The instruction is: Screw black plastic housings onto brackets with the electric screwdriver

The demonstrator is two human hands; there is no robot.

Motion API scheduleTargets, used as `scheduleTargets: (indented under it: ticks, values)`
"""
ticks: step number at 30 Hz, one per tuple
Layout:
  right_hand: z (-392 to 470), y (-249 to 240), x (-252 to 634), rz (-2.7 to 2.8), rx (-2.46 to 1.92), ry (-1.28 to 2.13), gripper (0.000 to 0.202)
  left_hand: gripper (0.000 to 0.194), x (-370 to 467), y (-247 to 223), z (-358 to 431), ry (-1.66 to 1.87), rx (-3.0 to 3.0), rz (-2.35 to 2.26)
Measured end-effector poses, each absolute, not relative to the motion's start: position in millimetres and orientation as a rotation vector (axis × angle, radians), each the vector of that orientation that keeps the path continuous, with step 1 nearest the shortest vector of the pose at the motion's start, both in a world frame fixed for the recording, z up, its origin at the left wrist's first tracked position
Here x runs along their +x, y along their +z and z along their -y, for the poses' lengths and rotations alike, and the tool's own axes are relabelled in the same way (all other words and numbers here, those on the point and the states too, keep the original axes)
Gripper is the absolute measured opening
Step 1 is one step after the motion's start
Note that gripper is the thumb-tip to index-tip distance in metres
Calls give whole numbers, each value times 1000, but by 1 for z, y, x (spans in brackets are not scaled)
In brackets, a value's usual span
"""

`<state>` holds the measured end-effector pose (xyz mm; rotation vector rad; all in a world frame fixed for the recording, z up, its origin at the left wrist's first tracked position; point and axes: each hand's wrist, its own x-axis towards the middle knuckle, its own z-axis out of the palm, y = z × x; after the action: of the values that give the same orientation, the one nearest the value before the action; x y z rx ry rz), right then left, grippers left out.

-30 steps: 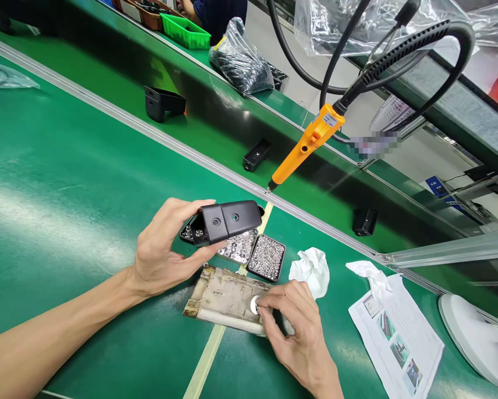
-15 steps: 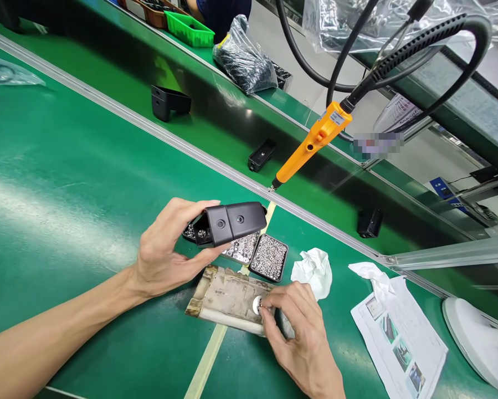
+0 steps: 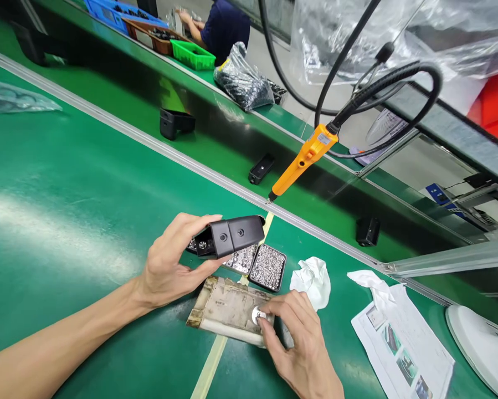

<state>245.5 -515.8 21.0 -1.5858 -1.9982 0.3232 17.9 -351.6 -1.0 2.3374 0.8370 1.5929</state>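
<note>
- I see the left hand (image 3: 172,266) holding a black housing (image 3: 240,235); its thumb is below and its fingers are above, at the open left end.
- The housing is in the air, tilted a little; through its open end I notice a small shiny metal part.
- The right hand (image 3: 296,327) has thumb and forefinger narrow, at a round whitish disc (image 3: 256,315). I cannot tell whether they pinch it or only touch it.
- This disc is at the right part of a worn, taped block (image 3: 226,307), which lies on the green table (image 3: 86,177).
- Beyond the block I find a square tray (image 3: 267,267) full of small metal pieces; just beside it, another tray (image 3: 242,259) is partly hidden by the housing.
- An orange screwdriver (image 3: 301,162) hangs with its tip down, near the metal rail (image 3: 165,147).
- To the right I see a crumpled white cloth (image 3: 312,281) and, farther, a printed sheet (image 3: 402,338) with pictures.
- Behind the rail, three black parts (image 3: 176,123) lie well apart from each other.
</note>
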Motion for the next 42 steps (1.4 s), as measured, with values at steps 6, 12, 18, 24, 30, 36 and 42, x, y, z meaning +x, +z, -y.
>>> scheduleTargets:
  ticks: [6, 12, 18, 24, 30, 36, 42]
  values:
    - [515, 18, 248, 1973, -1571, 380, 11, 61, 19, -1, 354, 1630, 2353, -841]
    - [514, 16, 248, 1993, -1560, 329, 7, 60, 22, 3, 362, 1639, 2349, -851]
    - [513, 14, 245, 2006, -1557, 290, 8, 67, 18, 4, 367, 1620, 2447, -798]
    - [515, 19, 251, 1863, -1409, 182, 16, 69, 14, 24, 382, 1438, 2577, -582]
    - [521, 37, 247, 1866, -1383, -30, 73, 73, 30, 50, 403, 1209, 2686, -298]
    - [524, 36, 249, 1754, -1410, 144, 60, 68, 42, 56, 409, 972, 2605, -352]
    - [538, 13, 263, 1501, -1527, 360, 51, 60, 28, 38, 399, 676, 2451, -507]
